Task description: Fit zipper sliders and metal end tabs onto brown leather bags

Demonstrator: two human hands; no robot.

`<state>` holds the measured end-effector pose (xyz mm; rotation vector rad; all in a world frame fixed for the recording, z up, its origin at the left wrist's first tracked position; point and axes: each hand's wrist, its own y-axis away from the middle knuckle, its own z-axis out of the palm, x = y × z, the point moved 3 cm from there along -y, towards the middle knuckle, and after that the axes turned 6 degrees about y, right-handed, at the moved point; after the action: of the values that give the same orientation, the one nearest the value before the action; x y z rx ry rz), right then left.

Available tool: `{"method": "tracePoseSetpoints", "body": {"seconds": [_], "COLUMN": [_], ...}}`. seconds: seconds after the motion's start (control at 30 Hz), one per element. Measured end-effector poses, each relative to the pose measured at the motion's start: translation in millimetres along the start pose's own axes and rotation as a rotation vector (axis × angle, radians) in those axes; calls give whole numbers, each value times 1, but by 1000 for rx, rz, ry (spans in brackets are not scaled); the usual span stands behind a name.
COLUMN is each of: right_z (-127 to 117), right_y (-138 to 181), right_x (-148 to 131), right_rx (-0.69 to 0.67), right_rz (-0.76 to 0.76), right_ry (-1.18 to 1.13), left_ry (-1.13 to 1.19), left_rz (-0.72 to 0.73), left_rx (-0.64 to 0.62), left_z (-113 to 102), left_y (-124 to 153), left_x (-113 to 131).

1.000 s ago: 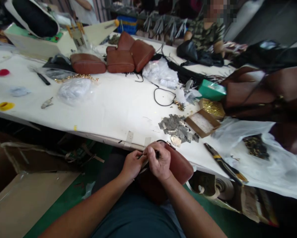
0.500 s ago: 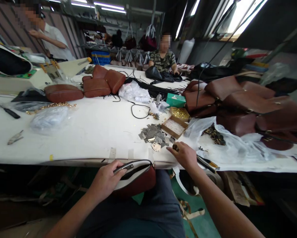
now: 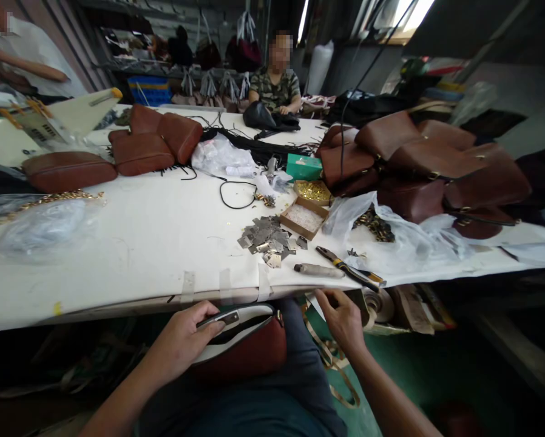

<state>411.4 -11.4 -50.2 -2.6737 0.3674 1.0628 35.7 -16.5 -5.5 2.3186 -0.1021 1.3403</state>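
My left hand (image 3: 186, 340) grips the open top edge of a brown leather pouch (image 3: 247, 349) that rests on my lap, with its pale lining showing. My right hand (image 3: 343, 318) hangs just below the table's front edge, fingers curled, beside a roll of tape (image 3: 377, 306) under the table; what it holds, if anything, is hidden. On the table above it lie a grey-handled tool (image 3: 318, 271) and pliers with yellow-black handles (image 3: 349, 273). A heap of small grey metal plates (image 3: 266, 235) lies just beyond.
The white table (image 3: 154, 237) carries brown pouches at the back left (image 3: 140, 152), a pile of brown bags at the right (image 3: 427, 170), a cardboard box of small parts (image 3: 302, 217), plastic bags and a black cord loop (image 3: 233, 194). A seated person (image 3: 275, 91) works at the far side.
My right hand drew back from the table top to below its edge, leaving the grey-handled tool on the table. The left hand keeps hold of the pouch. The camera tilted slightly.
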Motion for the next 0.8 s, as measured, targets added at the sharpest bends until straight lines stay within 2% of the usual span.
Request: {"method": "tracePoseSetpoints", "body": {"seconds": [0.07, 0.13, 0.2, 0.33, 0.5, 0.6, 0.7, 0.8], "right_z": [10, 22, 32, 37, 28, 16, -6, -22], "right_y": [17, 24, 23, 18, 15, 14, 15, 14], "right_x": [28, 44, 48, 39, 33, 32, 9, -47], "right_rx": [-66, -91, -101, -141, -288, -359, -303, -235], "right_rz": [264, 399, 422, 413, 435, 456, 333, -21], "right_ry": [-142, -325, -461, -577, -637, -554, -296, -143], "left_ry": [-16, -45, -60, -68, -63, -38, -20, 4], "left_rz": [19, 43, 62, 103, 139, 129, 115, 98], "left_rx": [-32, -53, -71, -106, -117, -129, -146, -160], "left_z": [4, 10, 16, 26, 29, 28, 26, 25], "left_y": [-3, -7, -11, -14, -22, -29, -33, -35], "left_x": [7, 14, 20, 27, 28, 26, 24, 24]}}
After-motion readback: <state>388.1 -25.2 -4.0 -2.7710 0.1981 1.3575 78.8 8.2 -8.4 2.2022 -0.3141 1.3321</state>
